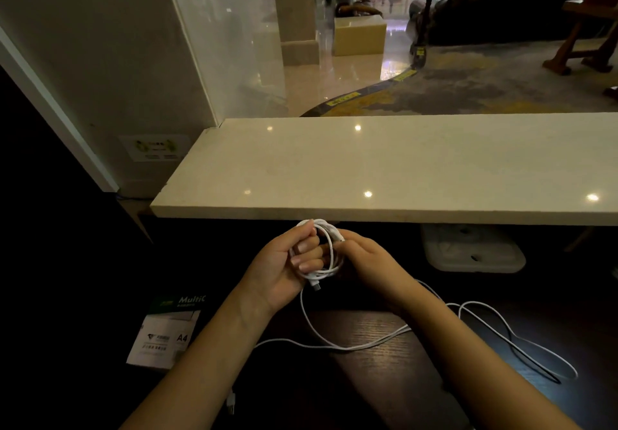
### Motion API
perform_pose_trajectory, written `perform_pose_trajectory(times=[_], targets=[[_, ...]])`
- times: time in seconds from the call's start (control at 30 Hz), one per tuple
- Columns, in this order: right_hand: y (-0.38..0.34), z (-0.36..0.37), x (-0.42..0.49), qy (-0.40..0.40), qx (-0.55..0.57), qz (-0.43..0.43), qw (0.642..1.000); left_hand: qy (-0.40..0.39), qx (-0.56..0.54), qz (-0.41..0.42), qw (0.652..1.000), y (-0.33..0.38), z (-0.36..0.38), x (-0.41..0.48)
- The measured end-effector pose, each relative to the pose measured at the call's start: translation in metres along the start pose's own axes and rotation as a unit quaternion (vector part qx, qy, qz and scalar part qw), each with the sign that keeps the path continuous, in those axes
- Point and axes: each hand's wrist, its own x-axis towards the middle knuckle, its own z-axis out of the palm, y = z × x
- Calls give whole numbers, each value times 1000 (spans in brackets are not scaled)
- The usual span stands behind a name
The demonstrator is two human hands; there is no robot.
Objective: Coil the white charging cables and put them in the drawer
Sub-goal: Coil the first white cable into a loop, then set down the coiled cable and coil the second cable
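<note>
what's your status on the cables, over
Left hand and right hand both grip the coil. Loose length trails over the dark desk. Drawer not in view.

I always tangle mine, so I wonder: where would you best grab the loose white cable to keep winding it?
Probably just below the coil, where the loose cable hangs free above the desk. Come from the right with the right hand, since the left hand grips the coil; farther on it lies looped.
</note>
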Motion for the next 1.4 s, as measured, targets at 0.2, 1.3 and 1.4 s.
perform_pose_trajectory(times=[0.2,1.3,1.4], targets=[[10,-2,3,-10,33,41,999,72,150,11,986,-4,-16,0],[169,93,47,-82,-400,109,906,360,371,20,856,-47,-203,-14],[173,90,29,-90,-465,80,877,361,437,61,822,-49,-203,-31]])
